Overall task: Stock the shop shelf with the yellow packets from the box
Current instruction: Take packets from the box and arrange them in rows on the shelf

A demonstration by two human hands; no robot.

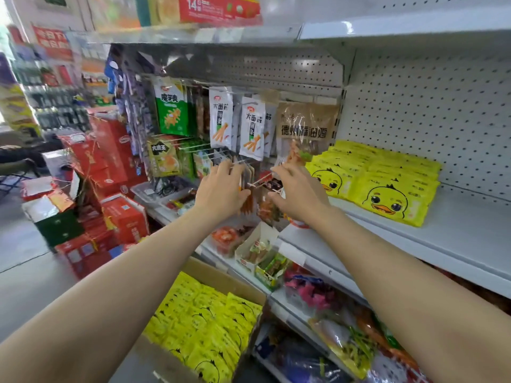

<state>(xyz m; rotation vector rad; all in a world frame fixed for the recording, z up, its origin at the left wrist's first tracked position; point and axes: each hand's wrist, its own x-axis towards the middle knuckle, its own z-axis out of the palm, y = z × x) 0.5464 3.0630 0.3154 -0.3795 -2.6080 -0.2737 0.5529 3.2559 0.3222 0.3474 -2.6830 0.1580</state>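
Both arms were extended toward the hanging snack rack. Left hand [219, 189] had its fingers curled round a brownish packet [247, 186] hanging on a wire peg [260, 181]. Right hand [297, 193] was at the same peg w/ fingers bent; whether it pinched the peg or a packet could not be determined.

Yellow packets [387, 186], duck-face print, lay stacked in overlapping rows on the white shelf [456, 233], to the right of the hands, apart from both. More yellow packets filled the open cardboard box [235, 283] below, approx. between the forearms.
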